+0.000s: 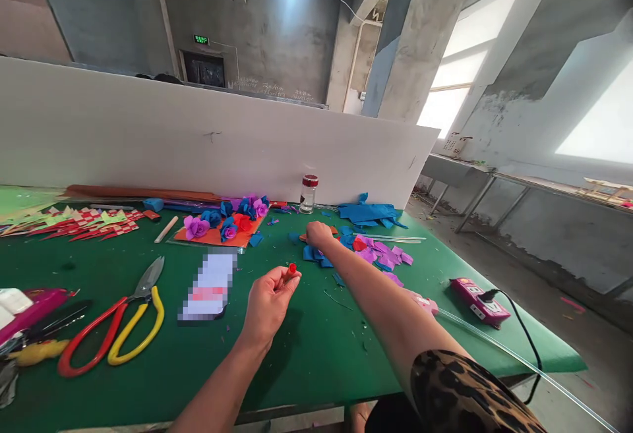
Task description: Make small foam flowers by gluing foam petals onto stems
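My left hand [267, 304] is closed in a pinch, holding a small rolled piece of red paper [292, 268] upright above the green table. Farther out, my right hand [320, 234] is curled down over the paper pieces; whatever is in its fingers is hidden. Blue paper petals [316, 256] lie just below it, and purple paper petals [388, 255] are spread to its right. Left of my right hand, finished purple, blue and red paper flowers [242, 222] sit on an orange sheet [237, 240].
Large scissors [141, 294] with red and yellow handles lie at left, near a phone [208, 286]. A red-lidded jar [308, 194] stands by the white board [247, 136]. Blue paper [370, 213] lies behind. A pink power strip [479, 301] and a clear rod [514, 352] are at right.
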Motion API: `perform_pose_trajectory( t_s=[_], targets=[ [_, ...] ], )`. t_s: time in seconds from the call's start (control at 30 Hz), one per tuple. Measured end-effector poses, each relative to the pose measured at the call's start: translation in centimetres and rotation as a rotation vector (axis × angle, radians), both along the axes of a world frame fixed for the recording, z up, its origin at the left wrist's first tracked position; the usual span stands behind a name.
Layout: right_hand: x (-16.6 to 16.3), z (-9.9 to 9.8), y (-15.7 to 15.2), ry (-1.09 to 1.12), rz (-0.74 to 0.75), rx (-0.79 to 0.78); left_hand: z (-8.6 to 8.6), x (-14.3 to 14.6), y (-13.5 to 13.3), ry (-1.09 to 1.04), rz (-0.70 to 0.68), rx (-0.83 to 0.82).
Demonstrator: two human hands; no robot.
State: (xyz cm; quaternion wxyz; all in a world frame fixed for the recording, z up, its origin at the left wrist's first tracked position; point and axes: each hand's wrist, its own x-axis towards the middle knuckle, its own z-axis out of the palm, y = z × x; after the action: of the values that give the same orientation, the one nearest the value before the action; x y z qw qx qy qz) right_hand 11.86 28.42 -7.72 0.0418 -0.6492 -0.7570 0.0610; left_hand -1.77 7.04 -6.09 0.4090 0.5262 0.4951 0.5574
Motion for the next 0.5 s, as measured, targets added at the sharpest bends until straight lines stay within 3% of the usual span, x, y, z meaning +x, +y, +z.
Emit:
perform_pose_trajectory(
  t_s=[0.27,0.4,0.5],
  targets=[
    [1.1,0.6,-1.2,0.243,-0.115,0.041,-0.4,0.1,0.0,-0.016,0.006,-0.022],
    [3.1,1.9,-1.5,0.519,-0.192,0.069,-0.7,-0.2,0.3,-0.037,0.008,-0.038],
    [4.3,3.0,-2.5,0.793,-0.186,0.006,-1.2,-0.5,0.9,-0.077,0.008,-0.064]
  ],
)
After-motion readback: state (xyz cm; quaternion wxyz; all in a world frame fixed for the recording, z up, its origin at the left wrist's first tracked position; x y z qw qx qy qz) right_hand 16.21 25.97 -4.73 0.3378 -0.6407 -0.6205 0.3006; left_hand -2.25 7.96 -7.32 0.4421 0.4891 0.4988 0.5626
